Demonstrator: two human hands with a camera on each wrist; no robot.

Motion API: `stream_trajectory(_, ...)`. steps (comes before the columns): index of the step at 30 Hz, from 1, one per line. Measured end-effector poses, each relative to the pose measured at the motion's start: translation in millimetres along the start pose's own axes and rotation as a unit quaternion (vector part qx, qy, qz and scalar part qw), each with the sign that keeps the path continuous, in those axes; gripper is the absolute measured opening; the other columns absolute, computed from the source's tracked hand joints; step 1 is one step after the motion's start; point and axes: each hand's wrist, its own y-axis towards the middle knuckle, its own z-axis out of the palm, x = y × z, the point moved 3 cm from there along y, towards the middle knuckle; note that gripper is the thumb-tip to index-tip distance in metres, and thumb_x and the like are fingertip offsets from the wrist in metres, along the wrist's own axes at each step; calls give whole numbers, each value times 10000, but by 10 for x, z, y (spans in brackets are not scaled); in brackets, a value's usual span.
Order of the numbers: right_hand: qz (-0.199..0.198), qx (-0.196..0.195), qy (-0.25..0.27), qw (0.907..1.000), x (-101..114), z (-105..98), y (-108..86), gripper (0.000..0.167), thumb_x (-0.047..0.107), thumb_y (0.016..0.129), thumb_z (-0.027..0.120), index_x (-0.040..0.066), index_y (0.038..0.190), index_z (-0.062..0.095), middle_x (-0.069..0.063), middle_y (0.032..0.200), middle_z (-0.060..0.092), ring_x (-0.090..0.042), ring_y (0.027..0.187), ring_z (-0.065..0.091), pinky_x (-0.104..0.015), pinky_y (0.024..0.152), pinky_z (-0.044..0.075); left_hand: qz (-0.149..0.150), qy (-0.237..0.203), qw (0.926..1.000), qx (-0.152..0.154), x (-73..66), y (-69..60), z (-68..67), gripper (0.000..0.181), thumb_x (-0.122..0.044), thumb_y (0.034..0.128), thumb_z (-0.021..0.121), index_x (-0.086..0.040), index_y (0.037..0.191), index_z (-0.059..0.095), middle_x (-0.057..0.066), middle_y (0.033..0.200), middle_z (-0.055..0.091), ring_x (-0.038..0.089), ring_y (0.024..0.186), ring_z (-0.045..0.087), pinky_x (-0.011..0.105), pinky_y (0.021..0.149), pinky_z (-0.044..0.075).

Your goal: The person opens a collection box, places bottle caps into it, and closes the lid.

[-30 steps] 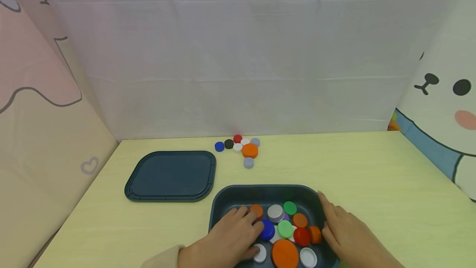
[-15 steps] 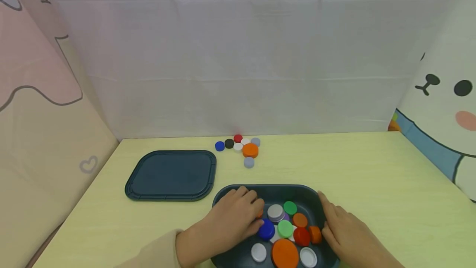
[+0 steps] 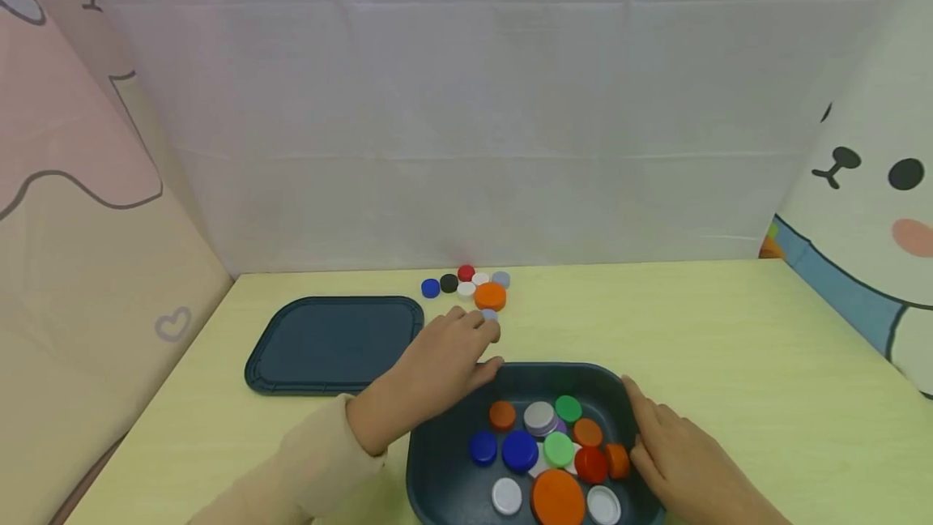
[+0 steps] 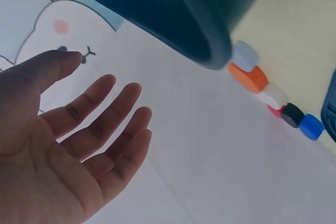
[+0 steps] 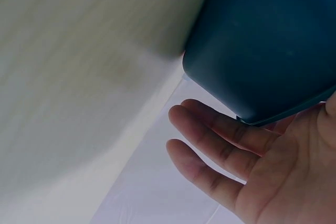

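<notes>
My left hand [image 3: 442, 353] is held over the back left rim of the dark blue box [image 3: 417, 476]. In the left wrist view its fingers [image 4: 102, 124] are spread and loosely bent, with nothing in the palm. In the head view its fingertips partly cover a pale lilac cap [image 3: 489, 315] on the table. Inside the box lie several bottle caps, among them a small blue cap [image 3: 483, 448], a larger blue cap [image 3: 521, 451] and a big orange cap [image 3: 558, 497]. My right hand [image 3: 681, 456] rests along the box's right rim, fingers fairly straight.
A dark blue lid [image 3: 335, 345] lies flat left of the box. Behind the box, several loose caps sit in a cluster, including an orange cap [image 3: 490, 296], a black cap [image 3: 449, 283] and a blue cap [image 3: 431, 288]. A white cloth [image 3: 466, 128] hangs behind the table.
My left hand has risen from among the caps and moved back over the box's rear left rim. The small blue cap it covered now shows. The right hand stays put.
</notes>
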Motion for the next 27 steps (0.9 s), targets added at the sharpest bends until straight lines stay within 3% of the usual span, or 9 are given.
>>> stream_trajectory(5, 7, 21, -3, 10000, -4, 6, 2, 646, 236, 864, 533, 31, 1411, 259, 69, 815, 449, -87, 736, 411, -323, 744, 495, -198, -176, 9996, -48, 156, 89, 63, 197, -282, 833, 650, -116, 934, 624, 13, 850, 616, 153, 711, 518, 246, 636, 459)
stream_trajectory(13, -217, -457, -272, 9983, -11, 10, -17, 628, 216, 855, 543, 26, 1394, 284, 41, 1000, 582, -69, 775, 459, -354, 796, 505, -600, -506, 9966, 268, 369, 216, 176, 184, -222, 848, 632, -60, 933, 611, 76, 876, 633, 173, 685, 507, 258, 599, 460)
stream_trajectory(19, -171, -391, -262, 9987, -13, 12, -19, 632, 226, 859, 542, 30, 1399, 281, 67, 952, 562, -69, 770, 450, -354, 800, 504, -752, -641, 9938, 516, 489, 331, 319, 242, -231, 848, 634, -44, 999, 608, 81, 932, 651, 192, 721, 532, 273, 632, 464)
stream_trajectory(23, -176, -389, -218, 9988, -14, 7, -17, 628, 219, 857, 542, 26, 1398, 287, 38, 1022, 585, -79, 799, 477, -373, 816, 501, -811, -571, 9929, 658, 552, 393, 395, 251, -233, 845, 640, -45, 1008, 608, 78, 909, 647, 190, 710, 521, 278, 626, 454)
stream_trajectory(27, -156, -344, -195, 9991, -11, 2, -10, 625, 220, 859, 538, 28, 1399, 288, 61, 960, 569, -74, 770, 457, -358, 799, 504, -845, -563, 9923, 712, 609, 440, 466, 256, -231, 837, 650, -41, 1005, 611, 77, 874, 640, 195, 698, 506, 290, 622, 450)
